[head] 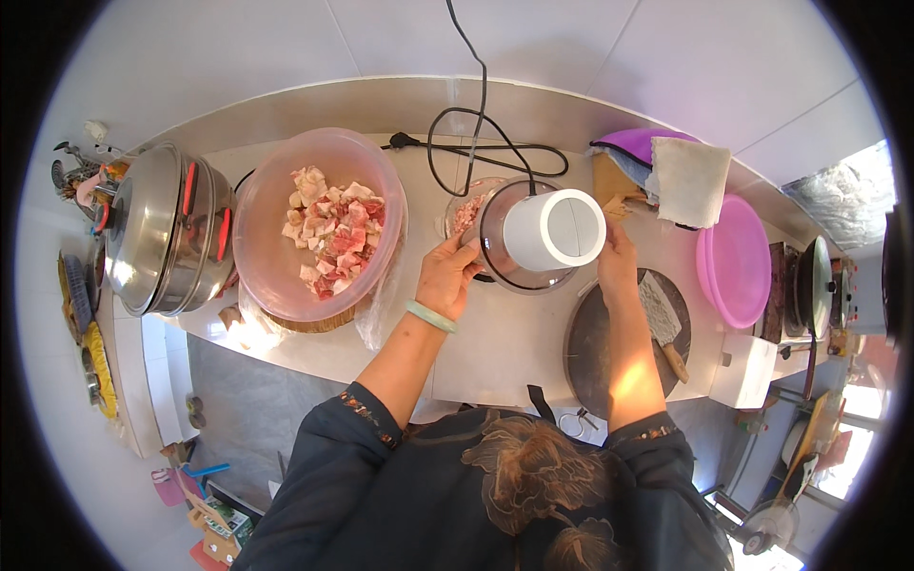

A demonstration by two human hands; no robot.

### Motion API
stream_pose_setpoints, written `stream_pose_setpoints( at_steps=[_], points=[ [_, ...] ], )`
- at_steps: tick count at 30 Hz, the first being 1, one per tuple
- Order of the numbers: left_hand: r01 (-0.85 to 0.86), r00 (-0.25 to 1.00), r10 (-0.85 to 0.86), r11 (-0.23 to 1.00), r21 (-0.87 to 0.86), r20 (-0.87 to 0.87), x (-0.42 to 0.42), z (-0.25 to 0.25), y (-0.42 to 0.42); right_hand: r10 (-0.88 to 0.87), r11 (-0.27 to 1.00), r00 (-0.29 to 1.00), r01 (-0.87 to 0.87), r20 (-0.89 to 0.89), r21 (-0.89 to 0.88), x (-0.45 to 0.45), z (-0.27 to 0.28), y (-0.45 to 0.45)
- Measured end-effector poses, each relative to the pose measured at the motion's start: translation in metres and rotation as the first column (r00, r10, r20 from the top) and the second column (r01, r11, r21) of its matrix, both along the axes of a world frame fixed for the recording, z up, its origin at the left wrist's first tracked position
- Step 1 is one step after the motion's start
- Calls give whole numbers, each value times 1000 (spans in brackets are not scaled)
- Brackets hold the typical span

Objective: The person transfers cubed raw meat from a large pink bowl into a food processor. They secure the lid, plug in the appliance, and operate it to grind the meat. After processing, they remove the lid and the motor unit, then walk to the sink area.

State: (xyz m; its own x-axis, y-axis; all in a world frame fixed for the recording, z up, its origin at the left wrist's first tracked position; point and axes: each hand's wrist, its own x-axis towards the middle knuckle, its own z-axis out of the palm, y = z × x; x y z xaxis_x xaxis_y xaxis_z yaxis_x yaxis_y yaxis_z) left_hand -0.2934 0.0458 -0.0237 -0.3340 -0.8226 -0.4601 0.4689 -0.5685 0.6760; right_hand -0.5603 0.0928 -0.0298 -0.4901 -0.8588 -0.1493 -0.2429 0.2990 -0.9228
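Observation:
An electric food chopper stands before me, with a white motor unit [555, 228] over a clear, dark-rimmed lid [510, 275]. Below it and to the left shows a clear bowl [451, 214] with minced meat [468, 214] inside. My left hand [451, 268] grips the left side of the lid, thumb on its rim. My right hand [618, 260] is close against the right side of the motor unit; its fingertips are partly hidden, so its grip is unclear. To the left, a translucent pink basin [250, 243] holds cut chunks of raw meat [339, 239].
A steel steamer pot [153, 228] stands far left. A black power cord [485, 78] loops behind the chopper. At right, a cleaver [658, 310] lies on a round dark chopping board [589, 350]. Beyond are a pink basin [735, 260], a pale cloth [689, 182] and a white box [742, 371].

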Motion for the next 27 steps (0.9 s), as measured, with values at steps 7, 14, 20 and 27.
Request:
stream_pose_setpoints(
  at_steps=[7,14,20,27],
  points=[
    [-65,998,64,994,-85,-15,-3,6,-1,245,926,953,-284,-176,-250,71,89,22],
    [-180,981,193,943,-279,17,-21,32,13,-48,921,997,66,57,-384,83,92,15],
    [-177,948,280,856,-486,148,-40,38,24,-28,904,913,196,407,-379,51,57,20],
    [-5,874,338,725,-688,350,-76,61,47,115,866,778,227,618,-447,21,40,26]
  ],
)
